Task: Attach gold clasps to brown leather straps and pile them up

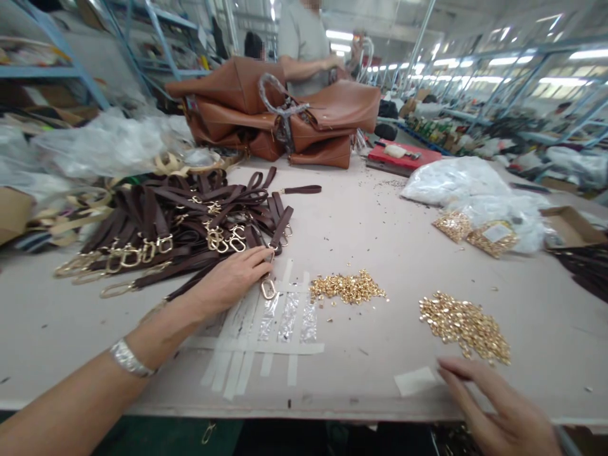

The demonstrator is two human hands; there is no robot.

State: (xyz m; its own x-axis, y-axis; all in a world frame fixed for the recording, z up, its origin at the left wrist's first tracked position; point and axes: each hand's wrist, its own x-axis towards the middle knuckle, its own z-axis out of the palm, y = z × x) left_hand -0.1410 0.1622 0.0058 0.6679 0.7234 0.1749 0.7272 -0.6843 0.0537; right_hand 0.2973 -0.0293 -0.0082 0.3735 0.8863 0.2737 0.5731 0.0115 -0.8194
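Note:
My left hand [244, 271] is closed at the right edge of a pile of dark brown leather straps [156, 212] with gold clasps. Its fingers are on one dark strap, and a gold oval ring [268, 289] sticks out below the fingertips. At the lower right is my right hand [498, 408], slightly blurred, thumb and index finger pinched together; what they hold, if anything, is hidden. Its fingertips are beside a pale paper piece [415, 382]. A heap of small gold studs [349, 287] lies between the hands, and flat gold pieces [465, 326] lie just beyond my right hand.
Clear tape strips [289, 316] are stuck to the table [361, 380]. Brown leather bags [280, 117] are stacked at the back, with a person [304, 47] behind them. Plastic bags [465, 180], packets of gold parts [491, 237] and a red board [403, 155] are on the right.

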